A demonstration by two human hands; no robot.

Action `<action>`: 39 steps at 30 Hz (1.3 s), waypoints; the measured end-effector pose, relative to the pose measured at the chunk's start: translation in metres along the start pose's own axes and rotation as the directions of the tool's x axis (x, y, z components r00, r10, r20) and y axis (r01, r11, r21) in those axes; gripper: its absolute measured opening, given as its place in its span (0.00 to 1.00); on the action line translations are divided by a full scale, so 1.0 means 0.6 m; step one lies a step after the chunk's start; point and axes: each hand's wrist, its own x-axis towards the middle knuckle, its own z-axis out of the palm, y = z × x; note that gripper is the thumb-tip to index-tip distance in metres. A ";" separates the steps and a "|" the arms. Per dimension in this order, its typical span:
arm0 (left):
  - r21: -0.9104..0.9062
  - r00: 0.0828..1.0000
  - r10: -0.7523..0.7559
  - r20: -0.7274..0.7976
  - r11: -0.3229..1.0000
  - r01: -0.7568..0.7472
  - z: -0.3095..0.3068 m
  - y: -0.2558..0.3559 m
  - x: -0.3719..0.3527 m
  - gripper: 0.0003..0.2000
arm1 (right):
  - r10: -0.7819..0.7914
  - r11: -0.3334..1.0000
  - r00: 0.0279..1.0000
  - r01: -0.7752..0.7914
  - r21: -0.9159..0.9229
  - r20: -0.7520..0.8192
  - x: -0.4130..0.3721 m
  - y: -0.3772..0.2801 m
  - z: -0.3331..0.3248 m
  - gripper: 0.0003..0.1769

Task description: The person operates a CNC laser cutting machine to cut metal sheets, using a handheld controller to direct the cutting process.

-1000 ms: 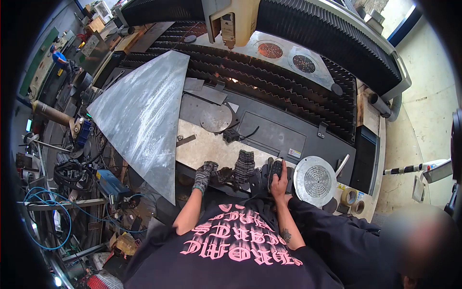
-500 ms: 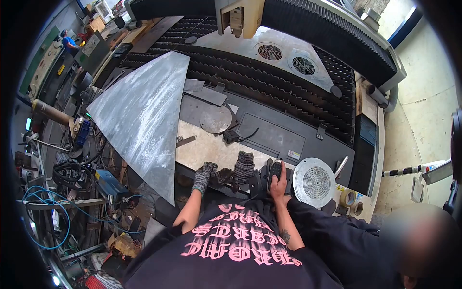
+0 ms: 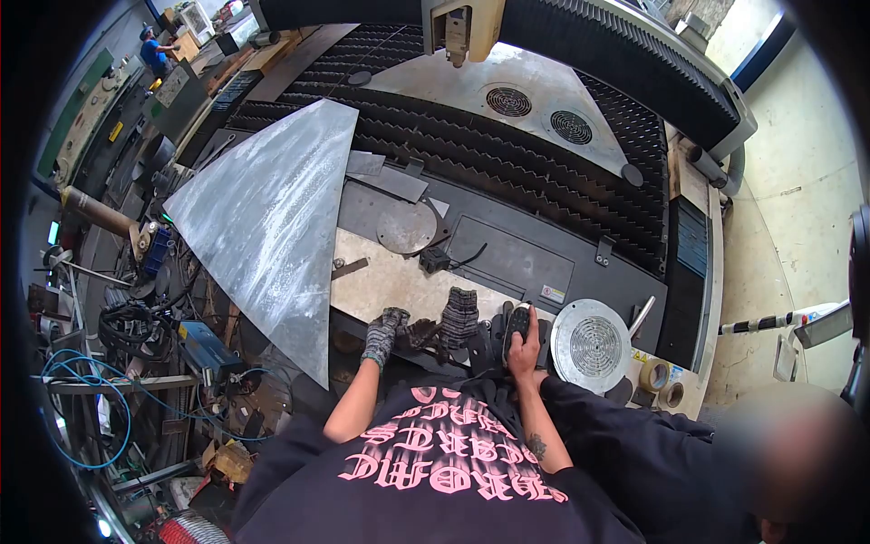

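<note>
Two hands rest at the near edge of the bench, and much of what they do is hard to make out. The left hand wears a knit glove, its fingers curled down against a dark lump; I cannot tell whether it grips that lump or merely leans on it, nor what the lump is. The right hand is bare and closed round a remote, thumb laid on its face. The palm covers the remote's lower end.

That remote is black, long and narrow, with a pale patch near the top. It stands just right of a spare glove and left of a round grille. Its buttons are too small to tell apart.

Pink gothic letters run across the black shirt, but seen upside down they do not read. A white sticker on the dark panel behind the remote is also too small to read.

Beyond lie a triangular sheet, a disc and the cutting head, whose top is cut off by the frame.
</note>
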 end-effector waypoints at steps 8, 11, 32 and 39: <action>0.078 0.983 -0.174 -0.054 0.981 0.178 0.003 0.026 -0.008 0.18 | -0.013 1.000 1.000 0.013 -0.002 0.004 -0.005 0.002 -0.001 0.34; 0.523 0.983 0.100 0.155 0.836 -0.167 -0.024 -0.061 0.041 0.16 | 0.039 0.995 0.999 -0.040 0.094 0.011 -0.004 -0.002 0.001 0.35; 0.548 0.978 0.017 0.208 0.826 -0.131 -0.020 -0.022 0.025 0.17 | -0.006 1.000 0.999 0.006 0.019 -0.036 -0.008 0.007 0.004 0.36; 0.499 0.972 0.184 0.144 0.835 -0.231 -0.027 -0.031 0.028 0.16 | -0.049 0.998 0.999 0.048 -0.027 -0.023 -0.007 0.006 0.005 0.36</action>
